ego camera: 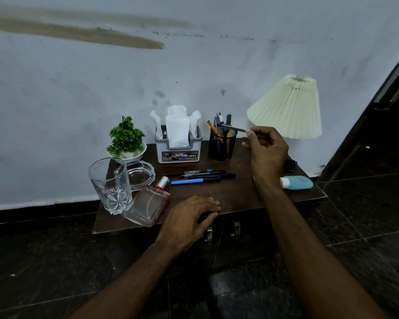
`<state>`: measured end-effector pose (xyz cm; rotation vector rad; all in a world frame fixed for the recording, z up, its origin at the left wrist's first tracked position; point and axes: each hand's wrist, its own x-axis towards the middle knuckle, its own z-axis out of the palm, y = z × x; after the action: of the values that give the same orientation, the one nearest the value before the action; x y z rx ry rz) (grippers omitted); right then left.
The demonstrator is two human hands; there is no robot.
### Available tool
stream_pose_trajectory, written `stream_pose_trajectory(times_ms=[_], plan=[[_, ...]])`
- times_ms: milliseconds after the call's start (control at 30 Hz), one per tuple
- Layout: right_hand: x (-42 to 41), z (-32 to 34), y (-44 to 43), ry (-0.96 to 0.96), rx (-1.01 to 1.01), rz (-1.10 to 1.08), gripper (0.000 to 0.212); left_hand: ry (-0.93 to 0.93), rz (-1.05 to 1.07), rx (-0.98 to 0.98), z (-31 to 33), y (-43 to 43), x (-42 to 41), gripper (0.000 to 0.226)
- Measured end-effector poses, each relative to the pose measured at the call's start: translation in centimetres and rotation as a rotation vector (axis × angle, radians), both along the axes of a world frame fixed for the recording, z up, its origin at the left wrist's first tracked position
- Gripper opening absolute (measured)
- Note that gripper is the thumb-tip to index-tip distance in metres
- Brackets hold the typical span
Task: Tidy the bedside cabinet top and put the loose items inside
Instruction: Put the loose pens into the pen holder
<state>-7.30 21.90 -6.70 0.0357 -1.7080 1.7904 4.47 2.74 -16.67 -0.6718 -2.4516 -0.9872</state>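
My right hand [266,149] pinches a grey pen [234,128] and holds it tilted over the black mesh pen cup [221,146], which holds several pens. On the dark wooden cabinet top [228,194], several markers [200,176] lie side by side in the middle. My left hand [191,217] rests flat on the front edge above the door handles [221,231]; it holds nothing. A perfume bottle [147,203] lies on its side at the front left. A blue-and-white tube [296,182] lies at the right.
A drinking glass [112,185] and a glass ashtray [139,174] stand at the left. A small green plant [126,139], a tissue box [179,143] and a pleated lamp [288,107] line the back by the wall. A dark object [290,164] sits behind my right wrist.
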Motion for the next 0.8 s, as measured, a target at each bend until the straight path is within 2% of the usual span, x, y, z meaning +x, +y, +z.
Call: stream_pose_trajectory(times_ms=[133,300,433,700,800], plan=[[-1.7,0.4,-0.6,0.068,0.283,-0.118,0.011,0.003,-0.001,-0.007,-0.1,-0.1,0.0,0.021],[-3.2,1.3,-1.5,0.130,0.369,-0.101,0.017,0.006,-0.010,0.015,-0.2,-0.1,0.0,0.020],[-4.6,1.9,-2.2,0.090,0.543,-0.117,0.030,0.008,-0.010,0.018,-0.1,-0.1,0.1,0.019],[-7.6,1.8,-4.1,0.062,0.937,-0.055,0.007,-0.002,-0.004,0.009,0.0,-0.2,0.1,0.020],[-8.7,1.7,-4.6,0.028,1.059,-0.013,0.012,-0.004,-0.001,0.015,0.0,-0.1,0.1,0.020]])
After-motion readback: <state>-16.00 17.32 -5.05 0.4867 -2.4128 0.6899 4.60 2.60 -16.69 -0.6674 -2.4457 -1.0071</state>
